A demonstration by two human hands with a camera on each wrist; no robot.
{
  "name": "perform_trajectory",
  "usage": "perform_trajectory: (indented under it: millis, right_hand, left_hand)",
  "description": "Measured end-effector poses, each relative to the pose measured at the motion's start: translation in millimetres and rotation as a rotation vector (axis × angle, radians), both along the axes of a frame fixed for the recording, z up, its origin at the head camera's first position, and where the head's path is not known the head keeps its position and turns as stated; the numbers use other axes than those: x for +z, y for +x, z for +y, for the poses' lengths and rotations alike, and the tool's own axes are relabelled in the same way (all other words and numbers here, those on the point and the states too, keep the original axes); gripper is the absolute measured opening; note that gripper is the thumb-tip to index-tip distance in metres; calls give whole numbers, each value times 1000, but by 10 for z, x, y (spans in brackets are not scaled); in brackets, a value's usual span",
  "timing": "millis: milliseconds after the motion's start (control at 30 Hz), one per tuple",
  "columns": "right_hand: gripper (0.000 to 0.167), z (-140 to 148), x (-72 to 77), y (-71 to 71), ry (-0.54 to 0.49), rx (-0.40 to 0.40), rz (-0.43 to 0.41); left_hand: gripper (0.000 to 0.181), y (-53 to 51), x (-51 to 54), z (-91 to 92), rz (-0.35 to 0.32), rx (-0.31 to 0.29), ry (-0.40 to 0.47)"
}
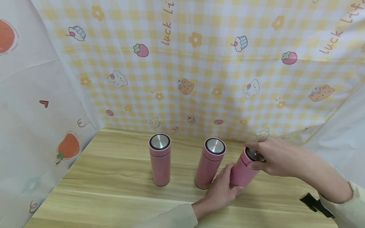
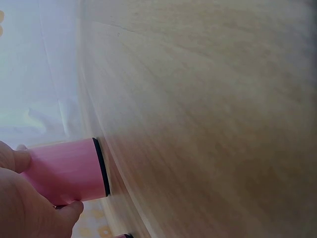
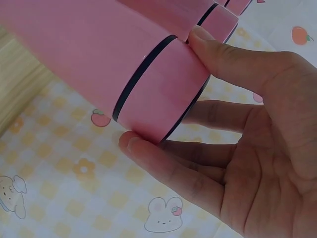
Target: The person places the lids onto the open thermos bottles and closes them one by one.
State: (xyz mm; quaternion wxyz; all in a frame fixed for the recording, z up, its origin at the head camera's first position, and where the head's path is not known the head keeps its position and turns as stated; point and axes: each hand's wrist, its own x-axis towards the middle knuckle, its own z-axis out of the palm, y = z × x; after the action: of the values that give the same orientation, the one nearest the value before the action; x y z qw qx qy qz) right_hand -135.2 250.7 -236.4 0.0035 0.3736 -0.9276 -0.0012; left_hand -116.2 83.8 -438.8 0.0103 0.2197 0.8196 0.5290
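Observation:
A pink thermos (image 1: pixel 240 175) with a silver-topped lid is the rightmost of three in the head view. My left hand (image 1: pixel 220 191) grips its body low down, fingers and thumb on opposite sides. In the left wrist view the black base rim of this thermos (image 2: pixel 64 171) is close to the wooden surface; whether it touches cannot be told. My right hand (image 1: pixel 280 156) holds the lid (image 3: pixel 163 89) from above, thumb on one side and forefinger on the other. A thin black ring lies between lid and body, and no gap shows there.
Two more pink thermoses stand upright to the left, a middle one (image 1: pixel 208 169) near my left hand and another (image 1: pixel 160 167) farther left. All are on a wood-grain table (image 1: pixel 114 177). A yellow checked cloth (image 1: pixel 196 69) hangs behind, with white printed cloth (image 1: pixel 57 120) at the left.

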Motion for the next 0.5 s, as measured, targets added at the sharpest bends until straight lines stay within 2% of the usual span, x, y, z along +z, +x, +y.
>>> perform_trajectory:
  millis: [100,333,500]
  right_hand:
    - [52,6,-6,-2,0,-6,1]
    - [59,75,-19,-3,-1,18,42]
    - [72,194,-24,-18,-36,83,23]
  left_hand:
    - [69,2,-3,3,8,1,-4]
    - [70,1,-6,-1,15,-3,-2]
    - [69,3,-10,-6,9,-7,1]
